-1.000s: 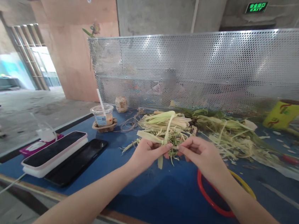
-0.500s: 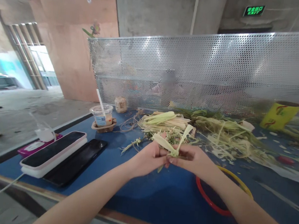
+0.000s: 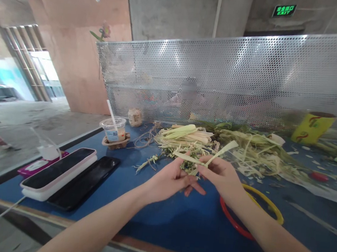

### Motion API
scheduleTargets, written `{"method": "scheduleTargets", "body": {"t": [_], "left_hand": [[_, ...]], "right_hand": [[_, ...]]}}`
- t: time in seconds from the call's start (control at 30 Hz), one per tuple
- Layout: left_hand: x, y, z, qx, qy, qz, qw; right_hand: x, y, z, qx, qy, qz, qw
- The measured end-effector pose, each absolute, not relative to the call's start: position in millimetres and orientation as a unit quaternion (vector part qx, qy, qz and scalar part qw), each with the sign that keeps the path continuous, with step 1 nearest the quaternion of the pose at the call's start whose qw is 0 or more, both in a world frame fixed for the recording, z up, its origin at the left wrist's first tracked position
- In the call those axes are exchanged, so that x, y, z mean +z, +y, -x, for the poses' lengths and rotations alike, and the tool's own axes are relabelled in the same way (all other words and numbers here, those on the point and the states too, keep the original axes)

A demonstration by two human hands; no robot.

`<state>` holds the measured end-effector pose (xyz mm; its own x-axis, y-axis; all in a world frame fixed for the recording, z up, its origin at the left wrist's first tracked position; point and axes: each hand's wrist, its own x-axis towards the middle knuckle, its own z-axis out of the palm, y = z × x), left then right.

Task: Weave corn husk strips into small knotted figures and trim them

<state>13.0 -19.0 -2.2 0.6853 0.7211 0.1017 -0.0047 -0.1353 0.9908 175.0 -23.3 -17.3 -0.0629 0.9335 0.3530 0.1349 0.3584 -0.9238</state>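
Note:
Pale green corn husk strips [image 3: 221, 152] cross in a V between my two hands, above the blue tabletop. My right hand [image 3: 219, 172] pinches them near the crossing with thumb and fingers. My left hand [image 3: 170, 182] is at the other side, loosely curled around the husk's lower left part. Some of its lower fingers stretch toward the right, and its exact grip is partly hidden. Just behind the hands lie a bunch of small dried green sprigs [image 3: 194, 149] and a stack of husks [image 3: 182, 133].
A red and yellow ring [image 3: 232, 221] lies partly under my right forearm. Phones [image 3: 61, 167], a tissue pack [image 3: 28, 169] and a cup with a straw [image 3: 114, 130] stand left. Loose husks [image 3: 259, 151], a yellow roll [image 3: 313, 127] and a perforated metal screen [image 3: 222, 75] are behind.
My hands have moved slightly apart. The right-hand husk strip has swung from nearly upright to leaning right, and my left fingers have loosened and spread.

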Motion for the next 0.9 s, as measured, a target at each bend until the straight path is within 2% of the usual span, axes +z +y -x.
{"method": "scheduleTargets", "body": {"t": [0.17,0.33,0.5,0.63,0.77,0.9], "left_hand": [[-3,-18,-12,0.315,0.284,-0.718,0.552],[-3,-13,-8,0.435,0.343,-0.726,0.408],[1,-14,-10,0.455,0.337,-0.757,0.327],[2,-14,-9,0.477,0.348,-0.733,0.338],[1,-12,-8,0.498,0.357,-0.703,0.362],[0,-11,-11,0.477,0.339,-0.679,0.443]], "right_hand": [[-18,-22,-174,0.452,-0.595,0.39,0.538],[-17,-25,-172,0.507,-0.603,0.374,0.488],[-19,-26,-170,0.541,-0.54,0.356,0.538],[-21,-26,-168,0.533,-0.527,0.368,0.55],[-20,-28,-166,0.579,-0.488,0.348,0.553],[-16,-29,-165,0.641,-0.449,0.308,0.541]]}}
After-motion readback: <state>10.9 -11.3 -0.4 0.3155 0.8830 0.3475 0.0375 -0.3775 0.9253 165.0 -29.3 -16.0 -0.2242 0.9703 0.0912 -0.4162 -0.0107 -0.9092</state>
